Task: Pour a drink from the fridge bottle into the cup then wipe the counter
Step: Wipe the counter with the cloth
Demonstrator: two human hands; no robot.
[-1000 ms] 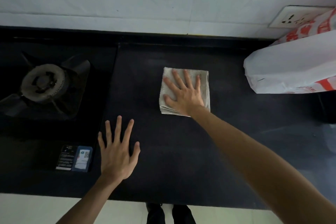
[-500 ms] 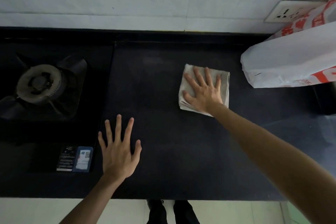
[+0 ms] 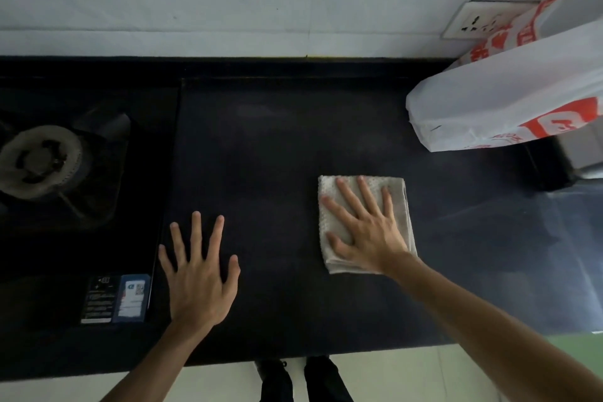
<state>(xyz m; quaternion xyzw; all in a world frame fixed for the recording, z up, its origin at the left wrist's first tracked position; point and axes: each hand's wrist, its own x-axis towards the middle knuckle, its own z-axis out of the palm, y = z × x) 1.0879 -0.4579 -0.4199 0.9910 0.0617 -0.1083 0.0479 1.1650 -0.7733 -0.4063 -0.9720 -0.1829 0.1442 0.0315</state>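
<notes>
Cloth (image 3: 365, 202) under flat right hand (image 3: 368, 232); bag's (image 3: 496, 98) red print unreadable.

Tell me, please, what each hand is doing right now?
Left hand: open, fingers spread, flat on the counter, holding nothing.
Right hand: open, palm pressed flat on the cloth.

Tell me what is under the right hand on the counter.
Under the right hand lies a folded grey cloth, pressed flat on the dark counter. The counter beneath the cloth is covered, so any spill there cannot be seen.
</notes>
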